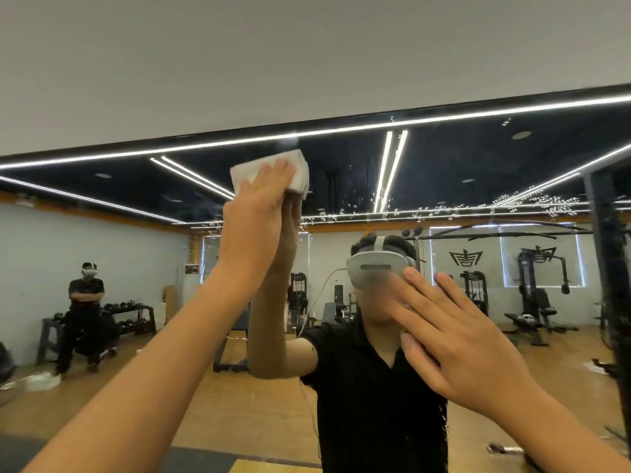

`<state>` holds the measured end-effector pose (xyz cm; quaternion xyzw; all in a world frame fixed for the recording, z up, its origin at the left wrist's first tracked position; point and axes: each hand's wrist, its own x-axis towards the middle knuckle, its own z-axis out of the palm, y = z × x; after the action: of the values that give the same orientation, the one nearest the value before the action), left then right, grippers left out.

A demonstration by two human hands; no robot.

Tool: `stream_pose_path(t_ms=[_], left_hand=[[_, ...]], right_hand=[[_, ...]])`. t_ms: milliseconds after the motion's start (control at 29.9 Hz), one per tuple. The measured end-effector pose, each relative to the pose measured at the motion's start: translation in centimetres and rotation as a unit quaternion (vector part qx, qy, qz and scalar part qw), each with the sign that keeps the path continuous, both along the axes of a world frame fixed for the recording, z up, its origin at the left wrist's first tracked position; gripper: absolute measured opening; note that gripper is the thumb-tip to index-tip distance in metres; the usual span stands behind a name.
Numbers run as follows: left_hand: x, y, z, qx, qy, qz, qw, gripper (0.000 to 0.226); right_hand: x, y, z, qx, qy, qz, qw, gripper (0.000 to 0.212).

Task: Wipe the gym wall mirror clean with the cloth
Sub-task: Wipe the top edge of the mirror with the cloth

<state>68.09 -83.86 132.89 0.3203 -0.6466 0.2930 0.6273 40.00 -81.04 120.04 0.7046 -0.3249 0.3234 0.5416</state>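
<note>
**We press a cloth to the top of a gym wall mirror**

Our left hand [256,213], arm raised, pins the folded white cloth [302,172] flat against the wall mirror [478,165] just under its upper edge, with the fingers [281,169] straight and laid over the cloth rather than curled round it. Our right hand [454,339], lower and to the right, lies against the glass with fingers spread, holding nothing. Droplets [532,203] speckle the glass in a band to the right of the cloth. In the reflection we stand in a black polo shirt [375,404] and a white headset [375,268]. Behind us are weight machines [539,295] at right, and a dumbbell rack [131,312] and a seated person [85,302] with folded arms at left, on a wooden floor [239,404] under strip lights [389,165].
</note>
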Motion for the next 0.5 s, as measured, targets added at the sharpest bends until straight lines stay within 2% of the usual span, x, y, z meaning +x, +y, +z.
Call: stream_pose_path(t_ms=[100,267,368,501], left_hand=[[0.2,-0.7,-0.9,-0.017,-0.012,-0.028,0.999,0.044],[1.7,-2.3,-0.3,-0.014,-0.055,-0.008,0.998,0.045],[4.4,-3.1,-0.7,-0.032,-0.074,0.057,0.995,0.046],[8.9,-3.6,-1.9,-0.033,-0.028,0.113,0.993,0.047]], right_hand=[[0.0,0.0,0.0,0.002,0.001,-0.002,1.000,0.052],[-0.1,-0.1,-0.1,0.002,0.000,-0.007,1.000,0.053],[-0.1,-0.1,0.0,0.000,0.000,-0.003,1.000,0.054],[-0.1,-0.2,0.0,-0.001,0.001,-0.004,1.000,0.054]])
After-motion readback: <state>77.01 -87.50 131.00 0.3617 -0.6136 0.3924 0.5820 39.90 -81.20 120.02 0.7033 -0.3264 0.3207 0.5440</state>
